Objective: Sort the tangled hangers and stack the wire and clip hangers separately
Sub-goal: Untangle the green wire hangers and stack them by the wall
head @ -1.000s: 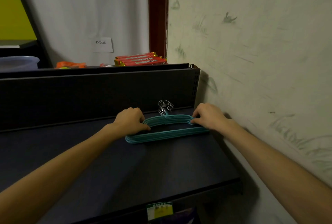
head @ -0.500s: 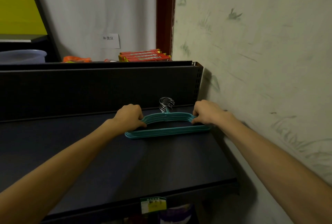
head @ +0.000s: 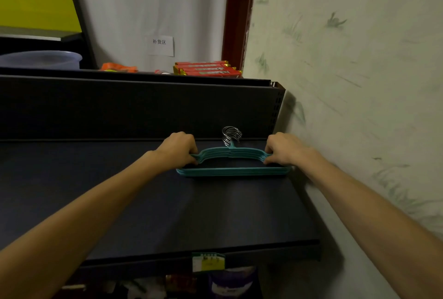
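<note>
Head view: stack of teal hangers (head: 233, 171) lies flat on the dark shelf (head: 167, 214), far right end, near the wall (head: 347, 82), metal hooks (head: 231, 134) bunched toward the back panel. Left hand (head: 177, 150) has fingers curled round the left shoulders, right hand (head: 284, 148) pinches the right shoulders. Hangers look light, stiff, coated so a bit slick; stack can fan out. Best hold: both shoulder ends as now, squeezing the layers together, hooks kept aligned. No clip hangers visible here
</note>
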`<state>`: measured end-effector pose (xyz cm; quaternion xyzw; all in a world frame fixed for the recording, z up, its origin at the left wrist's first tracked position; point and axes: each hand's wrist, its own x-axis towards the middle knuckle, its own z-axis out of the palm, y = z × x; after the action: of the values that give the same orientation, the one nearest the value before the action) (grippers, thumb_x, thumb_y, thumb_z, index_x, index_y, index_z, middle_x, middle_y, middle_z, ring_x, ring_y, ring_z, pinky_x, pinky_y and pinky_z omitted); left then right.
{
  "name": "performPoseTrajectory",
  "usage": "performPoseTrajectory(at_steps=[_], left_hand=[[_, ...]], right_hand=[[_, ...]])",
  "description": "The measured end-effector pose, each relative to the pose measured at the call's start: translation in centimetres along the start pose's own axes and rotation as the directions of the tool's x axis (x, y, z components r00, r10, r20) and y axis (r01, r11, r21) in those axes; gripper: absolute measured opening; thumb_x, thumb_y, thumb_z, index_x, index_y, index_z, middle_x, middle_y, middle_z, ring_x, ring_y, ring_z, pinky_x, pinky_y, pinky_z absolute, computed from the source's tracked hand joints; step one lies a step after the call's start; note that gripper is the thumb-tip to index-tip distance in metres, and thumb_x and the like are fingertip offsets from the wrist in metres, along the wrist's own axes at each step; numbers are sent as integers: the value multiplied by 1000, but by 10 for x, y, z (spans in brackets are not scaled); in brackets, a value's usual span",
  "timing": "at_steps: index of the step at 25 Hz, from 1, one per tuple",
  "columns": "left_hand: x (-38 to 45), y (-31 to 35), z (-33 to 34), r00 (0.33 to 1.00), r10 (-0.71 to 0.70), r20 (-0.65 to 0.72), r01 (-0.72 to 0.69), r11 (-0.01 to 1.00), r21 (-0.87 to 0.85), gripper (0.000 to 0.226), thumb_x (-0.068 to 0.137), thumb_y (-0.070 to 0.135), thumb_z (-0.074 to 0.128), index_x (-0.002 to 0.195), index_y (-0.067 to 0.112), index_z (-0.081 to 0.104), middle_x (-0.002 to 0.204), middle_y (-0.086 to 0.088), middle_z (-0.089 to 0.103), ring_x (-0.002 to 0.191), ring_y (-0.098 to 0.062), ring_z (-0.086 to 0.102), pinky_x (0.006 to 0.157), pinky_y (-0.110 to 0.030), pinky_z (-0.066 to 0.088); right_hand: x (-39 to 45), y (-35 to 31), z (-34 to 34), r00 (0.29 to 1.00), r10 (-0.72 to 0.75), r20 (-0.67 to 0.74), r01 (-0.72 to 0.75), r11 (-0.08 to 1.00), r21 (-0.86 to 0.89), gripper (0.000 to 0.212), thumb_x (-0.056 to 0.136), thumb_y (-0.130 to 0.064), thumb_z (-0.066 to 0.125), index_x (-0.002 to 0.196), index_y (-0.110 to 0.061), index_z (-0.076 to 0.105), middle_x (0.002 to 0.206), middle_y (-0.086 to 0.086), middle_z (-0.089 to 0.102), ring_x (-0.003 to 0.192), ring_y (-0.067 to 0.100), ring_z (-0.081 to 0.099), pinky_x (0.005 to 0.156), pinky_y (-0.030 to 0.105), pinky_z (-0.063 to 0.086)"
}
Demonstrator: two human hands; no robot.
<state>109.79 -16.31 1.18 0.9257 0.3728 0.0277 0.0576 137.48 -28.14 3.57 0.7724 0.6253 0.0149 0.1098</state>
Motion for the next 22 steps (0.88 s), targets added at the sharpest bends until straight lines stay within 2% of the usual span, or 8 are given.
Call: performPoseTrajectory(at_steps=[3,4,6,9,12,15,19,22], left_hand=[[-7,-4,0,999,-25,35,26,999,-24,37,89,45,71,115,19,74,88,8,68,71,-6,61,58,-25,51],[-12,-10,-1,998,-35,58,39,996,-78,51,87,55,69,124,20,69,100,5,70,82,-9,65,67,-30,57],[-32,-35,-9,998,-52,-23,47,983,-176,69,84,70,60,134,22,60,119,2,67,101,-15,65,83,-35,57],[-94,-112,-21,959,-68,-275,68,998,-11,67,91,72,44,133,22,61,132,0,60,114,-20,60,93,-39,51],[-182,-215,-25,930,-136,-341,181,978,102,63,97,65,36,137,21,58,146,-5,49,131,-25,49,109,-45,38],[-283,-330,-32,867,-277,-414,374,912,171,67,97,66,30,134,19,61,152,-12,44,139,-31,41,116,-50,28],[-426,-456,-43,700,-536,-471,642,762,86,62,99,62,39,141,18,51,155,-13,37,141,-34,37,115,-51,27],[-523,-535,-56,546,-726,-419,761,638,-113,64,98,58,47,145,15,39,153,-11,31,135,-37,42,101,-51,43]], right_hand=[[0,-6,-4,990,65,125,-74,995,71,27,83,-45,77,85,-19,69,82,-1,65,86,24,64,77,37,56],[-1,-12,-7,989,84,122,-100,986,136,30,83,-42,79,96,-18,68,95,2,68,97,27,65,85,38,55],[-2,-30,-16,989,142,-30,-129,952,276,61,82,-36,81,134,-13,57,132,10,61,122,31,58,101,42,50],[-7,-99,-26,914,187,-359,-18,906,424,65,88,-34,74,145,-15,48,144,10,51,134,32,46,107,47,44],[-6,-217,-26,807,226,-545,149,817,558,52,94,-27,67,141,-14,52,142,6,53,137,27,41,111,45,40],[3,-368,-29,745,118,-656,319,802,505,50,92,-23,68,139,-13,53,140,7,53,138,26,39,113,42,37],[19,-566,-57,696,-140,-704,495,804,330,59,91,-24,70,144,-11,48,147,8,46,144,27,33,118,44,32],[20,-691,-86,693,-253,-675,583,748,318,65,91,-24,70,149,-13,43,152,8,41,147,26,28,120,43,28]])
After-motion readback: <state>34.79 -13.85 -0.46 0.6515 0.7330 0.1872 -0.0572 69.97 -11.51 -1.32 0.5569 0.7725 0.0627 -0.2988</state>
